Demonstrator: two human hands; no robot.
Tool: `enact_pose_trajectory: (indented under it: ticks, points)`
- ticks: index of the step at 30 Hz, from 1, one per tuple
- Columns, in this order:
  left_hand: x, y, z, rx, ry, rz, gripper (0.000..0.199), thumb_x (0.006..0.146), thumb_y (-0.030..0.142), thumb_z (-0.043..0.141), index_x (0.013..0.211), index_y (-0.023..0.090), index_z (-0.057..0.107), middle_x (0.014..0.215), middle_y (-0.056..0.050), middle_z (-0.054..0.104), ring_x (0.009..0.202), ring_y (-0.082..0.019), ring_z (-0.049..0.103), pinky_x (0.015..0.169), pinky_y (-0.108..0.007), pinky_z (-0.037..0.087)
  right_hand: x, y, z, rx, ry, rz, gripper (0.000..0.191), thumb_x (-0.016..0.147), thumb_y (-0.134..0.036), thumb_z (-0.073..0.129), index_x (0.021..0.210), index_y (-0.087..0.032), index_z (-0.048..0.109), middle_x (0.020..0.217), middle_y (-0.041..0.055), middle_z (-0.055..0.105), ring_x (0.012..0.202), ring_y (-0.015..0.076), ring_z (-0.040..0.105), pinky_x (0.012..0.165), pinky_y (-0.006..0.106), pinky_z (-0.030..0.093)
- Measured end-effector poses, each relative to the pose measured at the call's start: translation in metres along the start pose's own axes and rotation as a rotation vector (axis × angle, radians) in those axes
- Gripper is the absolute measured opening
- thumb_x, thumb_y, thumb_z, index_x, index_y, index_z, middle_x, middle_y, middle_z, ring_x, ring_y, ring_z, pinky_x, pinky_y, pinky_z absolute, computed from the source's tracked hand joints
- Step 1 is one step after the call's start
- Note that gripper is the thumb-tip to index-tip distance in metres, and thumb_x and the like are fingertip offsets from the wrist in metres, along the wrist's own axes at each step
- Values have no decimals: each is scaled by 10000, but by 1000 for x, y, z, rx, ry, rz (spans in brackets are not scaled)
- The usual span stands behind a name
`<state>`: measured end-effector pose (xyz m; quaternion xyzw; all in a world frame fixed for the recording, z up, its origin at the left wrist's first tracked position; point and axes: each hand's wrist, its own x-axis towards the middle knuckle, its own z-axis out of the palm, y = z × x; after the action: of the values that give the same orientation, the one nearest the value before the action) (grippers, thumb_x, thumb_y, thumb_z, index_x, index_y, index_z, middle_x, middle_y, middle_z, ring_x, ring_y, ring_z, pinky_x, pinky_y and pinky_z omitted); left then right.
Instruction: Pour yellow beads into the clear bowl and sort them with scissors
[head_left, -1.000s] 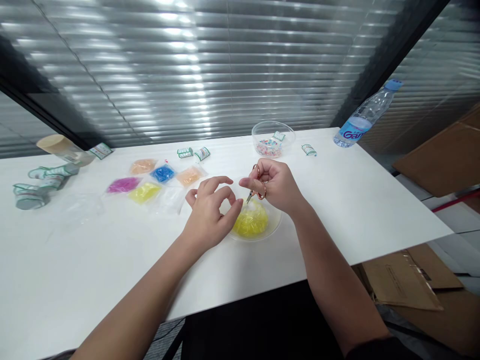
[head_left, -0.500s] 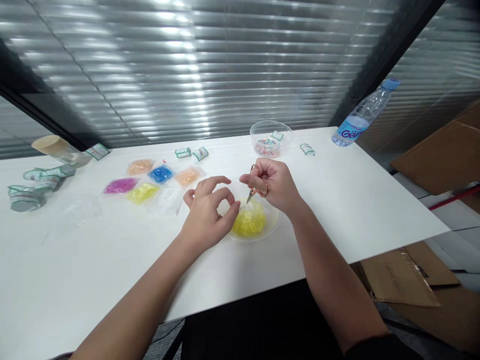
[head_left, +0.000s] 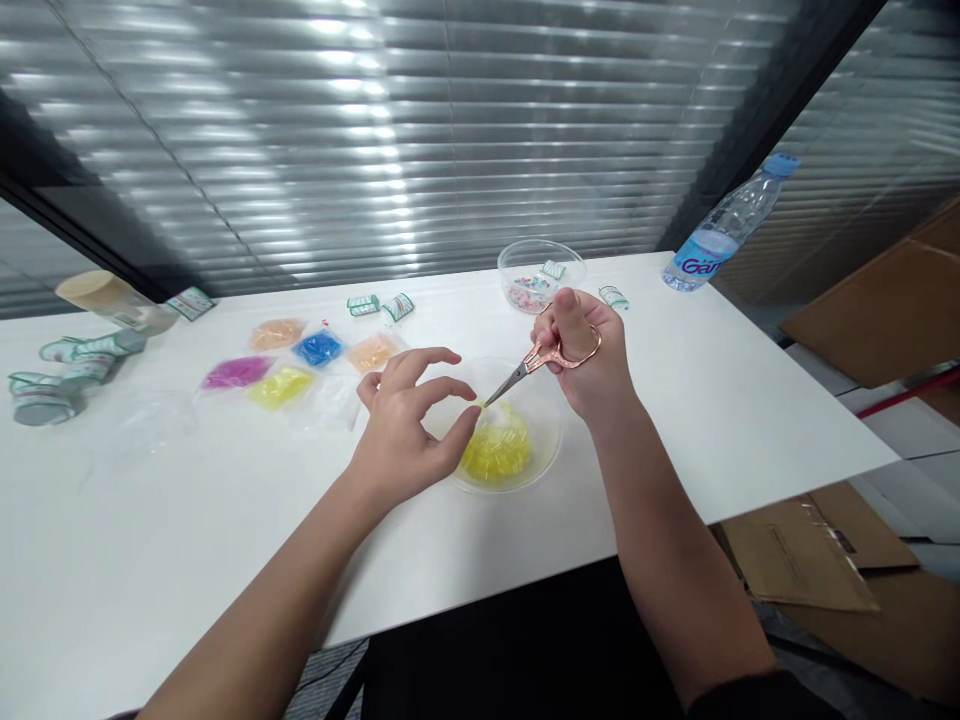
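Note:
My right hand (head_left: 589, 355) is closed round the copper-coloured handles of small scissors (head_left: 559, 354), thumb through one loop. Their blades point down and left, with the tip at my left fingertips. My left hand (head_left: 416, 420) pinches thumb and index finger together at that tip; what is between them is too small to make out. Below both hands a clear round bowl (head_left: 553, 455) stands on the white table, and short yellow pieces (head_left: 496, 450) lie in it. My left hand covers part of the bowl's left side.
Small bags of orange, blue, purple and yellow pieces (head_left: 280, 387) lie left of my hands. Farther back are a second clear bowl (head_left: 541, 247) with mixed beads, green-white packets (head_left: 363, 305) and a tilted water bottle (head_left: 705, 257). A beige-lidded jar (head_left: 112, 295) lies back left.
My right hand has turned and moved right, and the scissors now show at full length with their tip at my left fingertips. My left hand has barely moved.

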<state>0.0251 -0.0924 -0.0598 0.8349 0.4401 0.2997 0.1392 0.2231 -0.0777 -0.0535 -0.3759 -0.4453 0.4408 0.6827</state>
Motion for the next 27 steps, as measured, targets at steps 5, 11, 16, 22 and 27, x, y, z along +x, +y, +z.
enact_pose_trajectory:
  ticks: [5,11,16,22,27]
  points:
    - [0,0,1,1,14,51,104,843,274,591,814,268,691,1228,-17,610,1171,-252,538,881,-461,275,0,-1,1,14,29,15,557,707,-599,735,556,-176,405,531,-48,486,391,34,359,391,217,278]
    - [0,0,1,15,-14,55,119,841,231,579,830,273,690,1236,-12,607,1177,-244,537,855,-441,270,-1,-2,2,17,14,14,548,726,-571,737,549,-170,407,529,-48,488,381,24,339,398,215,279]
    - [1,1,0,2,-34,50,132,848,216,552,819,262,671,1240,-8,599,1183,-239,530,890,-459,265,-1,-2,3,28,34,24,533,732,-592,719,563,-177,429,531,-44,487,392,36,339,392,214,269]
    - [1,3,0,3,-46,27,133,869,243,535,821,243,658,1261,-24,593,1177,-247,524,899,-465,265,-3,-2,6,37,82,27,530,731,-604,710,559,-186,434,512,-35,448,445,72,389,416,220,307]
    - [1,4,0,7,-28,30,141,876,257,530,826,237,660,1263,-39,599,1172,-258,525,910,-468,269,-4,-1,7,38,88,7,512,732,-591,717,560,-187,453,533,-24,458,473,84,410,419,227,296]
